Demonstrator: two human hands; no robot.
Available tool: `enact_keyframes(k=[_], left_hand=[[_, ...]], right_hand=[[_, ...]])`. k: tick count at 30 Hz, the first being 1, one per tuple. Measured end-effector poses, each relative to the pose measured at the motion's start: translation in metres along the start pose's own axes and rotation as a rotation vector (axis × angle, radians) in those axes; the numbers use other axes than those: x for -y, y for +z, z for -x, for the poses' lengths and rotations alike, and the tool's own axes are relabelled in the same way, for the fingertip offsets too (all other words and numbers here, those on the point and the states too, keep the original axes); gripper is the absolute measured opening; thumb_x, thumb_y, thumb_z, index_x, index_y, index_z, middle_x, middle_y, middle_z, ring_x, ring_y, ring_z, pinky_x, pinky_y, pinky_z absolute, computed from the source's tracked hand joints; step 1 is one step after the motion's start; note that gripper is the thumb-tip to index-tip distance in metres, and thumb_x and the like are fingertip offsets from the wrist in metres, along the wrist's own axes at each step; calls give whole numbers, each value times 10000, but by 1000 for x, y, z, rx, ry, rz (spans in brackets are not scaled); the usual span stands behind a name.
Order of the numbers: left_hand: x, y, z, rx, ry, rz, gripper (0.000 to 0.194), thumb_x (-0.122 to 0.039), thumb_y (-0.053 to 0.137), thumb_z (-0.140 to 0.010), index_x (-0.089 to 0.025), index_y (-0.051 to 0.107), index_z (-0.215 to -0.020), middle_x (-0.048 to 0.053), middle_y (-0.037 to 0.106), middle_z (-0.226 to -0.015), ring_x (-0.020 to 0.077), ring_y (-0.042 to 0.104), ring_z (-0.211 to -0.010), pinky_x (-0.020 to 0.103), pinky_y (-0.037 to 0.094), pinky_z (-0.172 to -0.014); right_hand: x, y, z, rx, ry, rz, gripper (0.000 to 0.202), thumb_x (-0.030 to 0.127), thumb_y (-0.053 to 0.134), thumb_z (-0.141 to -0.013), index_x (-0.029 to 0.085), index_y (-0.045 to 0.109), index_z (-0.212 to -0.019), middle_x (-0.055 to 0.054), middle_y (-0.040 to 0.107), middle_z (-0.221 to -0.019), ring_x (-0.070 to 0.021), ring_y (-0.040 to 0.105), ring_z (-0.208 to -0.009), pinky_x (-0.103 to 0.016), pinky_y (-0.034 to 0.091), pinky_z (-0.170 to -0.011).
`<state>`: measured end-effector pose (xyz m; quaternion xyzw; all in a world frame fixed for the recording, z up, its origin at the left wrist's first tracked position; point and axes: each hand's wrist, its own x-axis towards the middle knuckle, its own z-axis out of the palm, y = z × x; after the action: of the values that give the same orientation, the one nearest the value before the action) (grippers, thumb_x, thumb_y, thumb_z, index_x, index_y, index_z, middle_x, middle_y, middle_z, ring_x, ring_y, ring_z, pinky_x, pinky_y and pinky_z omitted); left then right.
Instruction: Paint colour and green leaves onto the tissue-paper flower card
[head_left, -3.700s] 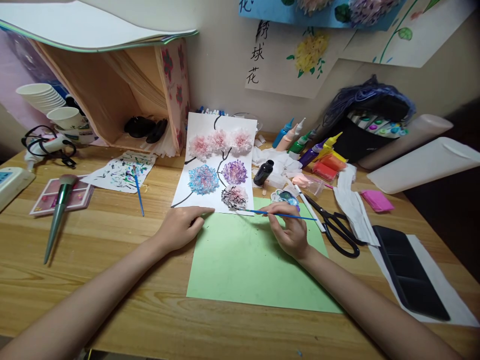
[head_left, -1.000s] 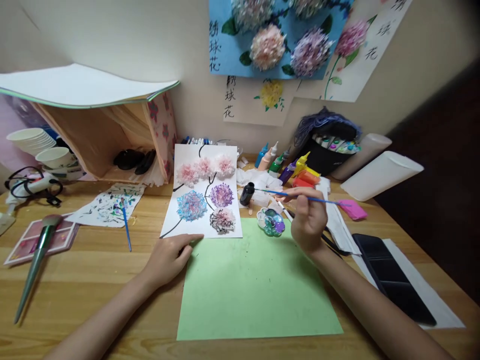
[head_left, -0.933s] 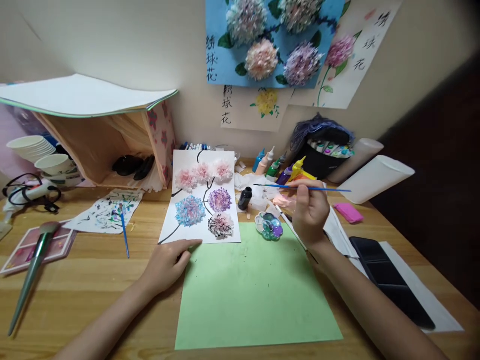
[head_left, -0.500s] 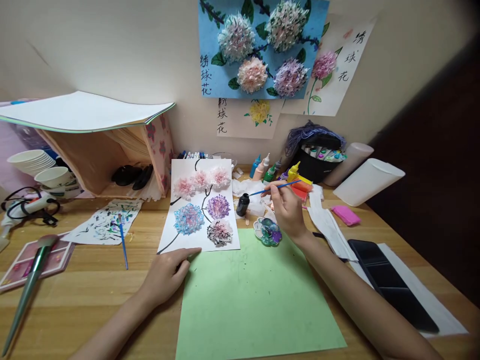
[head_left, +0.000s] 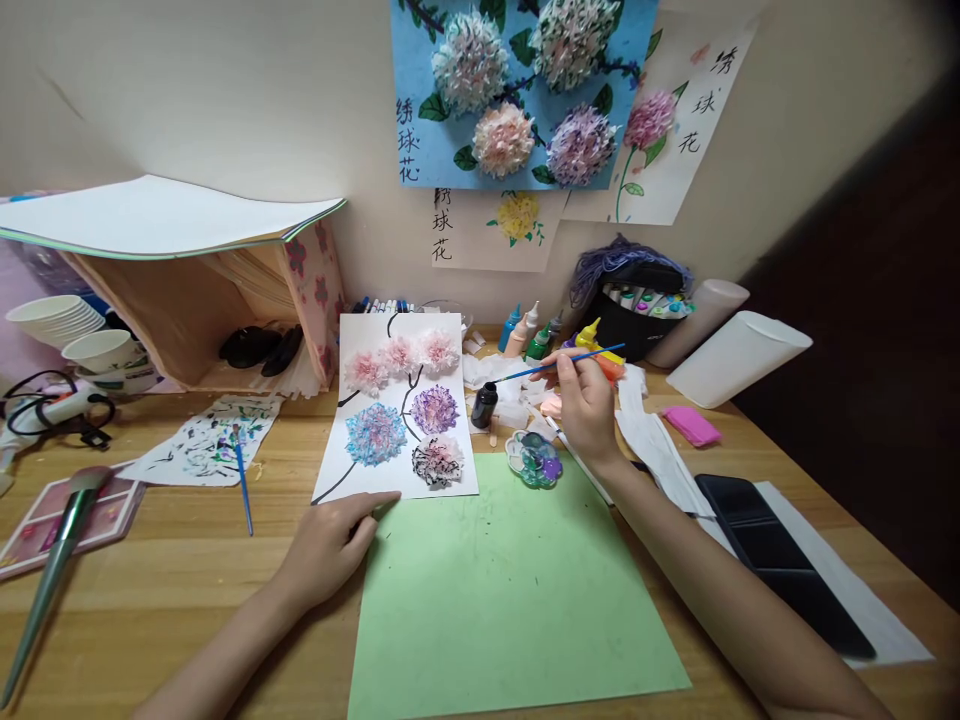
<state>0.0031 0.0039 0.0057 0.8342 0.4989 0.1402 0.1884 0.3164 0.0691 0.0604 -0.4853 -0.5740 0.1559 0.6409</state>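
Pinched in my right hand [head_left: 587,408] is a thin blue paintbrush [head_left: 544,369]. Its tip is at the mouth of a small black bottle [head_left: 485,408]; whether it touches the rim I cannot tell. My left hand [head_left: 334,545] lies on the table with the index finger stretched along the bottom edge of a white sheet [head_left: 382,482], its other fingers loosely bent. Fluffy pink, blue, purple and black-edged flowers stand out from that sheet, joined by black painted stems. Below my right hand sits a flower-shaped palette [head_left: 534,460] smeared with green and purple paint.
A green mat [head_left: 517,590] covers the table's front. Paint bottles [head_left: 517,330] and crumpled tissue stand behind. To the right are a black case [head_left: 784,565] and pink packet [head_left: 691,425]; to the left, another paintbrush [head_left: 244,490], a large makeup brush [head_left: 56,580] and paper cups [head_left: 105,350].
My right hand has shifted slightly right and the brush lies a little flatter, its tip now at the bottle's mouth. The left hand stays at the sheet's edge.
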Motion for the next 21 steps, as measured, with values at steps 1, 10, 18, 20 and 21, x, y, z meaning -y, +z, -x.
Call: enact_keyframes(k=[1,10,18,20,21], left_hand=[[0,0,0,0,1,1,432,-198,329,-837,-254,631,-1140,-20,687,-1077,171,650,-950,301,517,-797],[-1,-1,0,14,-5,9,431,-194,339,-838,-254,622,-1157,-12,686,-1079,179,651,-936,316,508,-796],[-4,0,0,22,-19,33,424,-194,360,-827,-239,627,-1155,-1,683,-1090,183,651,-926,314,495,-802],[-4,-1,0,22,-18,37,423,-192,359,-826,-235,631,-1147,-2,685,-1086,182,651,-925,311,493,-795],[-5,-1,0,22,-14,42,422,-191,358,-826,-233,632,-1144,-3,684,-1087,181,651,-927,311,493,-792]], right_hand=[[-1,-1,-1,-10,-5,-12,241,364,423,-918,195,568,-826,-5,579,-787,-122,613,-702,-259,471,-615],[12,-1,15,-110,-16,-184,213,307,438,-908,195,555,-770,5,540,-733,-98,566,-587,-240,433,-525],[-1,8,99,207,-327,-83,168,162,387,-875,207,545,-840,-27,601,-724,-175,565,-699,-341,446,-647],[-3,6,103,260,-444,-36,167,132,390,-847,213,535,-870,-37,625,-737,-183,562,-703,-349,450,-652],[-2,5,104,297,-494,-8,173,118,394,-833,214,528,-885,-42,633,-742,-185,561,-703,-342,455,-643]])
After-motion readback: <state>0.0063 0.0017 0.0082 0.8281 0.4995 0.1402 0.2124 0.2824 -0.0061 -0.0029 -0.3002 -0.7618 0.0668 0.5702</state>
